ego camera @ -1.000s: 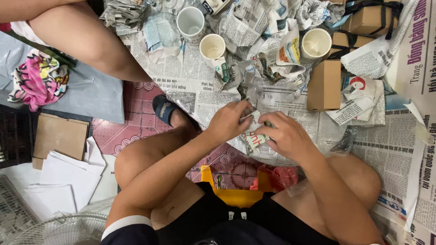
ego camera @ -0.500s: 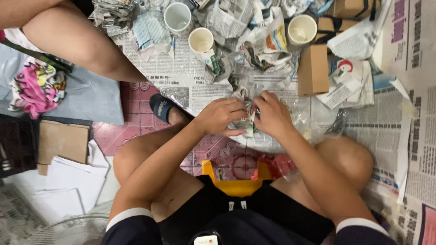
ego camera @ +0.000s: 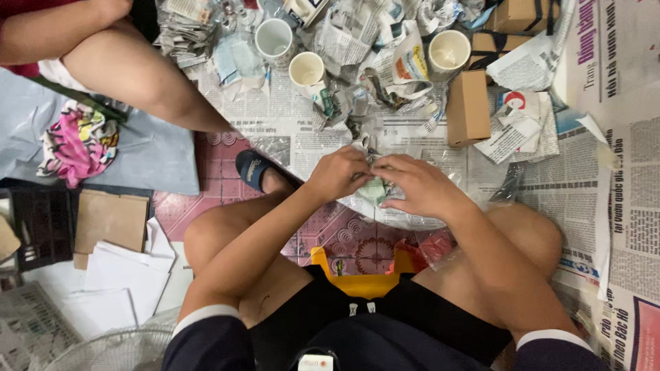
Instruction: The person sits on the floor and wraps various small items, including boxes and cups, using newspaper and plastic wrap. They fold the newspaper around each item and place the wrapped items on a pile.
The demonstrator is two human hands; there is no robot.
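Hands are wrapping a small bundle point(ego camera: 375, 189) in newspaper above the seated person's knees.

Left hand point(ego camera: 338, 173) and right hand point(ego camera: 418, 184) are meeting over it, fingers closing on the paper; what is inside is hidden, and the folding is looking only partly finished. Three white cups point(ego camera: 274, 38) are standing open and unwrapped among crumpled sheets further out, so more seems to be waiting. Brown boxes number at least three, one small box point(ego camera: 467, 107) sitting nearest the right hand. Another person's leg point(ego camera: 141, 81) is crossing the upper left.
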